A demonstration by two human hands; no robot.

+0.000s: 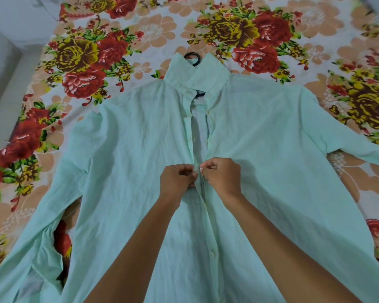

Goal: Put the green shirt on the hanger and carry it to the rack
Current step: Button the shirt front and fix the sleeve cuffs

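Both hands met at the middle of the shirt (123,171), fingers curled and pinching cloth. The left hand (176,179) gripped the left edge of the placket, and the right hand (222,177) pinched the right edge just beside it, with something small and pale, probably a button, caught between the fingertips (200,169). The two hands touched or nearly touched over the gap in the front.

The shirt lay face up and spread flat on the bed sheet (293,40), sleeves thrown out to either side. The hanger (193,59) was already inside it: the black hook stuck out above the collar, and a short dark piece of it showed in the neck opening. The shoulders looked filled out as though the arms of the hanger sat in them, though the arms themselves were hidden under the cloth.

So the first part of the task seemed done, the shirt being on the hanger. The step in hand looked like buttoning the front so that the shirt would stay put. The front was open from the collar down to the hands, with the inner back panel showing through. Below the hands the placket lay closed, and one button (212,251) showed there, though I could not tell whether it was fastened.

What was left, by my judgement: finishing the buttons, lifting the shirt by the hook, and carrying it to the rack, which was nowhere in view.
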